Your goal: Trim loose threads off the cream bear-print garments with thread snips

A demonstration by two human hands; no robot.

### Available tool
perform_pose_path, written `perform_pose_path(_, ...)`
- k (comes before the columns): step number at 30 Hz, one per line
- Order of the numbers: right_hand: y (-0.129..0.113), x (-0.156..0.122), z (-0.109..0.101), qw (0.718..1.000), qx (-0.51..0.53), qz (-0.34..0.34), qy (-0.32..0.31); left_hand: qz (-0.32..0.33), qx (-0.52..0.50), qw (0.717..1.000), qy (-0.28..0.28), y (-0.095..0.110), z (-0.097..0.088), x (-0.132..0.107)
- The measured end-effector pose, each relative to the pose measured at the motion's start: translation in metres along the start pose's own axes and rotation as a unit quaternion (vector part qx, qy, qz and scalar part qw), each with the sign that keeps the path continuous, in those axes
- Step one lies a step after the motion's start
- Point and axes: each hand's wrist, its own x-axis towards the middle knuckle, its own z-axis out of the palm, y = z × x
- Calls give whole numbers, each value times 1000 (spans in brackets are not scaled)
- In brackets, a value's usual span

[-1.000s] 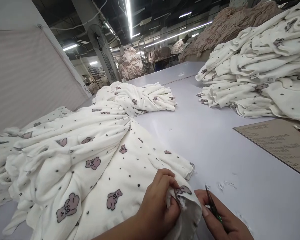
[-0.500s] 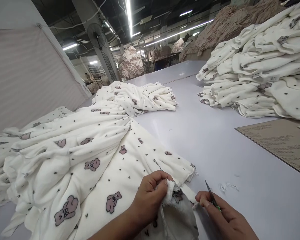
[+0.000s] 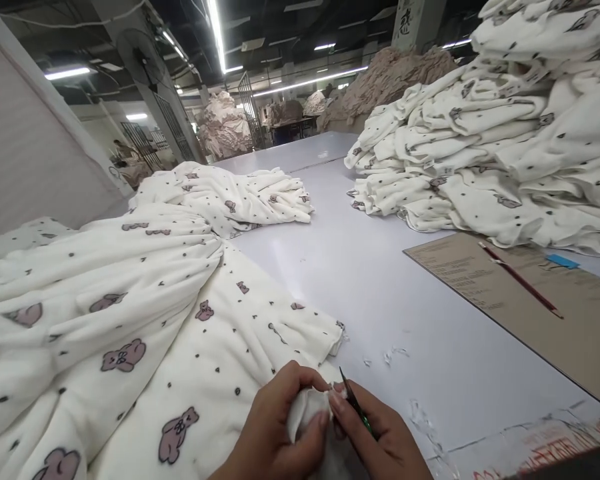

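A white fleece garment [image 3: 155,393] printed with mauve bears and small dark marks spreads over the table in front of me. My left hand [image 3: 280,423] is closed around a bunched, plain white edge of the cloth [image 3: 303,408]. Against it, my right hand [image 3: 375,433] pinches the same edge with thumb and finger. Small pointed thread snips [image 3: 351,397], dark with a bit of green, are gripped in that right hand, blades pointing up and away. The lower part of the held cloth is partly hidden by my hands.
A tall pile of matching garments [image 3: 480,147] stands at the right. Before it lies a brown printed board [image 3: 460,273] with a dark red pencil [image 3: 523,280] and a blue tag [image 3: 563,261]. Thread scraps [image 3: 395,355] dot the pale tabletop [image 3: 340,267].
My right hand has moved left to meet my left hand and now pinches the cloth edge too. The view has swung right, showing more of the board and pile.
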Motion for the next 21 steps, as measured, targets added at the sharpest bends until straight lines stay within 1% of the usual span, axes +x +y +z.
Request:
perform_pose_path(3,4,-4,-5,1000,-23,5,15,17,83,996,-6,-5,-2,0)
perform_pose_path(5,3,-6,-8,999,-37,-1,26,34,91,995,-32,-6,-3,1)
perform_pose_path(7,1,-8,-9,998,-44,-10,32,34,75,995,-54,-6,-2,1)
perform_pose_path(8,0,-8,-9,998,-46,-13,35,27,65,996,-52,-6,-1,1)
perform_pose_path(12,-3,-6,-10,998,-44,-12,44,5,34,999,-5,-4,4,0)
perform_pose_path(15,-3,-5,-10,998,-38,-3,49,9,29,999,-9,-4,6,1)
perform_pose_path(17,-3,-7,-12,998,-33,3,57,-21,13,1000,-8,-2,5,2)
perform_pose_path(19,-4,-13,-13,997,-30,17,74,-83,-23,996,-1,-1,4,3)
perform_pose_path(21,-5,-23,-13,995,-42,13,94,-139,-67,988,17,1,3,4)
